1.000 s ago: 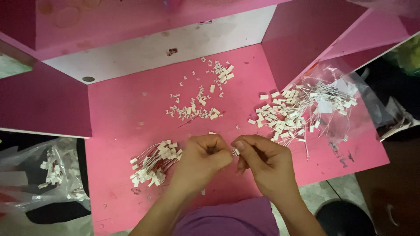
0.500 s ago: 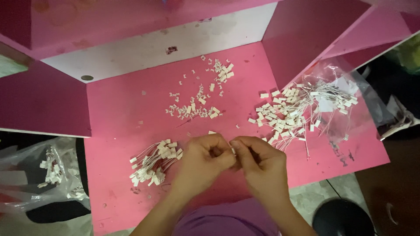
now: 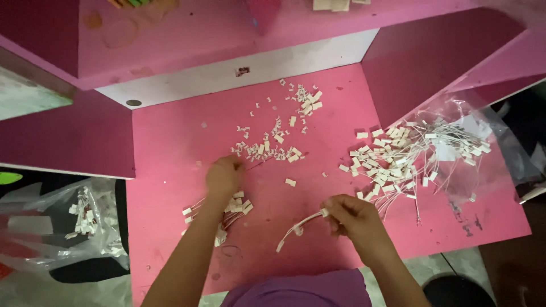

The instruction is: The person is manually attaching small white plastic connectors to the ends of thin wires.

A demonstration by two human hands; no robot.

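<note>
Pink table (image 3: 170, 142), boxed in by pink side panels. Left hand (image 3: 223, 176) stretched forward, fingers curled down at near edge of scattered small white clips (image 3: 267, 149); grip on any piece not discernible. Right hand (image 3: 354, 215) closed, pinching one end of thin white wired connector (image 3: 298, 225), rest of wire lying curved on table toward left. Bundle of finished wired pieces (image 3: 219, 211) just under left forearm. Big heap of white wired connectors (image 3: 398, 159) at right, partly on clear plastic bag (image 3: 472, 128). Second clear bag (image 3: 79, 222) with more white pieces off table's left edge.
</note>
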